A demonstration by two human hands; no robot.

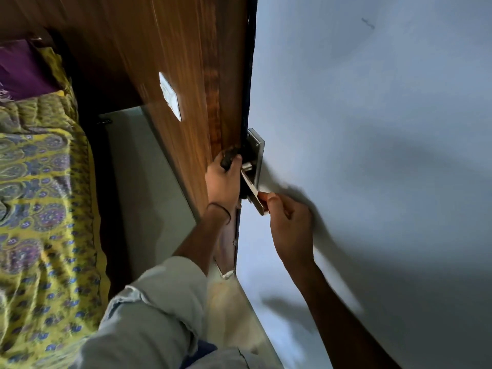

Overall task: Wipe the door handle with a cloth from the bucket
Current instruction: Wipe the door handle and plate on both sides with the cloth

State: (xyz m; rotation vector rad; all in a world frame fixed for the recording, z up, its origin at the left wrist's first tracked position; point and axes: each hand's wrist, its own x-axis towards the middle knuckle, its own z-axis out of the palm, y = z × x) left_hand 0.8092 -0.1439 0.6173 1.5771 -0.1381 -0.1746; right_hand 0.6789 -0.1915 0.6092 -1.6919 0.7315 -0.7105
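Note:
A metal lever door handle (pixel 251 189) on a steel backplate (pixel 256 150) sits on the pale grey door (pixel 372 129). My left hand (pixel 223 179) is closed around a dark cloth (pixel 230 158) and presses it against the base of the lever, beside the door's edge. My right hand (pixel 288 222) pinches the free end of the lever between thumb and fingers. The bucket is not in view.
A brown wooden panel (pixel 170 62) with a white switch plate (pixel 170 95) stands left of the door. A bed with a yellow patterned cover (pixel 40 209) fills the left side. Pale floor (pixel 149 187) runs between bed and panel. My grey-trousered leg (pixel 149 315) is below.

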